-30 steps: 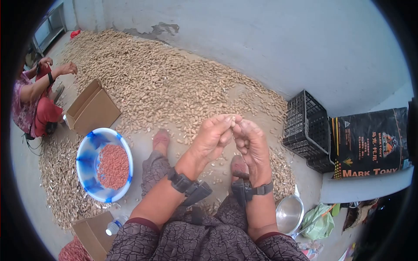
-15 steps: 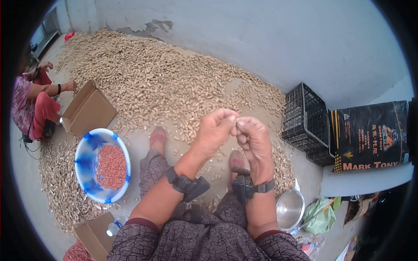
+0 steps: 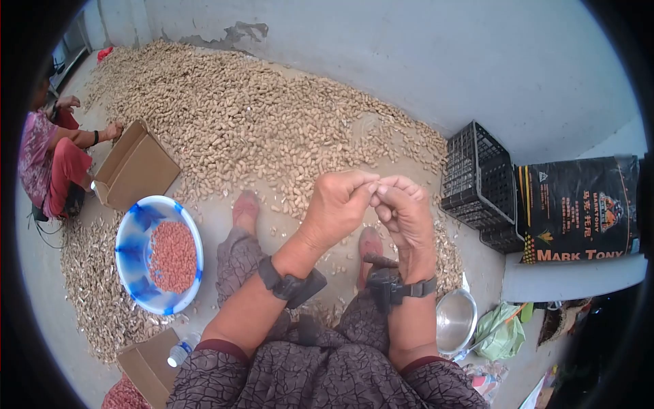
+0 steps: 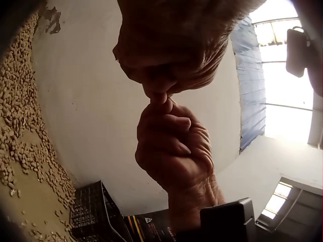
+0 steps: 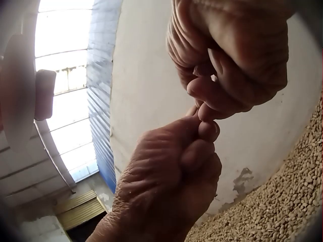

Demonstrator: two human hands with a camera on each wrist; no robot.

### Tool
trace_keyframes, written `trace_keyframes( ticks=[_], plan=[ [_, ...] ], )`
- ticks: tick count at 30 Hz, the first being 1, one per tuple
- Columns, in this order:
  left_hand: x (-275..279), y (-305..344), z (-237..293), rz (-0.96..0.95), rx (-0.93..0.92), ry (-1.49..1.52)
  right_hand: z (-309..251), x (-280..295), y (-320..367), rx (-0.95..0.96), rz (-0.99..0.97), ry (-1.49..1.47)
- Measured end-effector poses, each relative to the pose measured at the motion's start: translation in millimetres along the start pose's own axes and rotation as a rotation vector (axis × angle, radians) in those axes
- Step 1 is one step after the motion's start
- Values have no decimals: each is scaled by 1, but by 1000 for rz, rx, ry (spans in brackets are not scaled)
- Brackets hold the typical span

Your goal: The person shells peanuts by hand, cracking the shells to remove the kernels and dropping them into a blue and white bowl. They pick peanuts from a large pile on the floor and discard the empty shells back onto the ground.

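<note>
In front of my body, my left hand (image 3: 332, 208) and my right hand (image 3: 409, 215) meet at the fingertips, with their other fingers curled in. Thumbs and forefingers pinch a small peanut between them, nearly all hidden by the fingertips. Both wrist views show the two hands tip to tip: the left hand (image 4: 171, 45) above the right hand (image 4: 174, 143) in the left wrist view, the reverse in the right wrist view. Unshelled peanuts (image 3: 225, 123) lie heaped on the floor beyond. To my left stands a blue-and-white basin (image 3: 128, 255) holding pink peanut kernels (image 3: 172, 258).
Another person (image 3: 58, 160) squats at the left by a cardboard box (image 3: 146, 170). Empty shells (image 3: 88, 293) cover the floor around the basin. A black crate (image 3: 477, 180), a black sack (image 3: 579, 211) and a metal bowl (image 3: 455, 320) stand at right. A bottle (image 3: 180, 353) lies near my left elbow.
My fingertips have closed over the pale peanut that showed between them a second ago. My right hand has shifted slightly right. The other person's hand has gone down to the peanuts beside the box.
</note>
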State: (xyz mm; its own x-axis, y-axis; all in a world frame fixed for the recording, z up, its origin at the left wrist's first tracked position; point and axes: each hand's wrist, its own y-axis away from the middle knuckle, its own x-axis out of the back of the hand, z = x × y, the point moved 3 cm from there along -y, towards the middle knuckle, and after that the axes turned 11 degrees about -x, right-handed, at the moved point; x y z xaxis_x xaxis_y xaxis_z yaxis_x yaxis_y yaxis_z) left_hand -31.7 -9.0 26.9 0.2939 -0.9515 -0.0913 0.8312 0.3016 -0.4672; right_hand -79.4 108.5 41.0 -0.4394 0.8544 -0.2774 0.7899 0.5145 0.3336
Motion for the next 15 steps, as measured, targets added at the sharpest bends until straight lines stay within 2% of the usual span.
trace_keyframes(
  ticks=[2, 6, 8, 12, 15],
  plan=[
    [1, 0, 4, -45, -110, -94, 1, 1, 0, -12, 6, 9],
    [-4, 2, 7, -108, -175, -242, -1, 1, 2, -50, 65, 22],
    [-5, 2, 10, -120, -312, -411, 1, 1, 1, -64, 81, 16],
    [-9, 5, 12, -106, -362, -532, 7, 1, -4, -55, 99, -13],
    [-11, 6, 9, -52, -298, -564, 7, -1, -4, -53, 106, -16]
  ],
)
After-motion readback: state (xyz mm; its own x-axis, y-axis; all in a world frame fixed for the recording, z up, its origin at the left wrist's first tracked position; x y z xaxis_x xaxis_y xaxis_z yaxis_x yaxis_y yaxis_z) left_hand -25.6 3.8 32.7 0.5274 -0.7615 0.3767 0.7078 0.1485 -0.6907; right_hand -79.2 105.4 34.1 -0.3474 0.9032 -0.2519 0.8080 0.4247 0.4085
